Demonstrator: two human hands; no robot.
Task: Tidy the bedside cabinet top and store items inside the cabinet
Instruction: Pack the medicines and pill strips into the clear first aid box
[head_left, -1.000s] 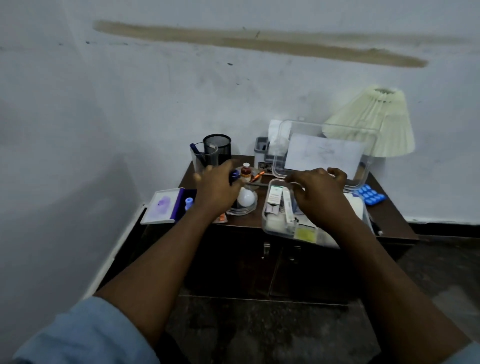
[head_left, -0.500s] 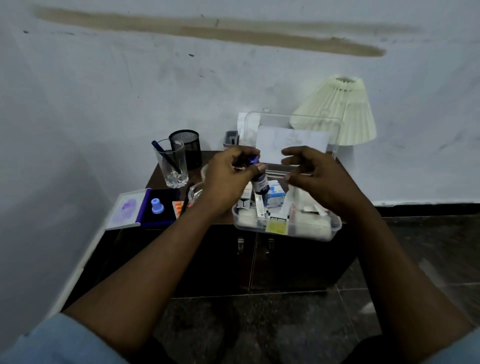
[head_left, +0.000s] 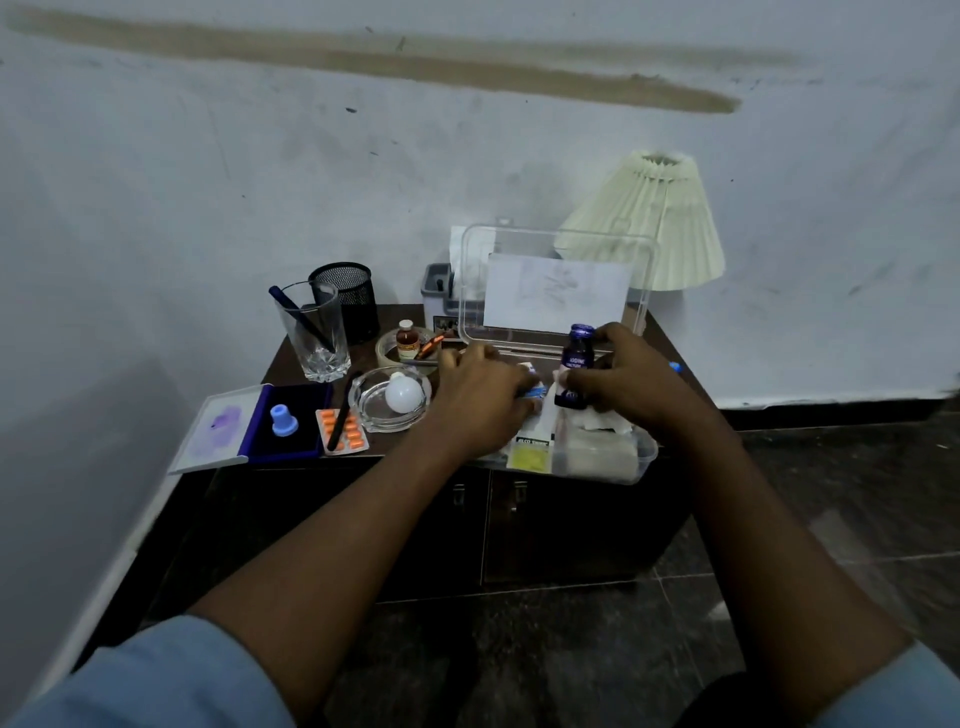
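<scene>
Head view: right hand has its fingers wrapped round a small dark purple glass bottle with a white iodine label, holding it over the open clear plastic storage box at the front edge of the dark wooden bedside cabinet counter. Left hand is curled knuckles-up over the cartons in the box's left half; I can't tell whether it's pinching anything, fingertips are hidden.

Bottle orientation: long axis near vertical, cap up, base down into the box contents, label facing the camera. Slight lean at most.

Risks from here:
- Bottle is narrow and tall. Set on the loose white gauze and packets, it has no flat seat and will likely tip; if the cap isn't tight, iodine stains everything in there.
- Box overhangs the counter's front edge a little. Pressing down on the near side with both hands could rock it off toward the floor.
- Hinged clear lid stands upright behind the hands; a knock from the right wrist could drop it on the fingers.
- Left elbow sweep is close to the clear glass ashtray holding a white bulb and the tall drinking glass.

Better laid flat or wedged between cartons.
</scene>
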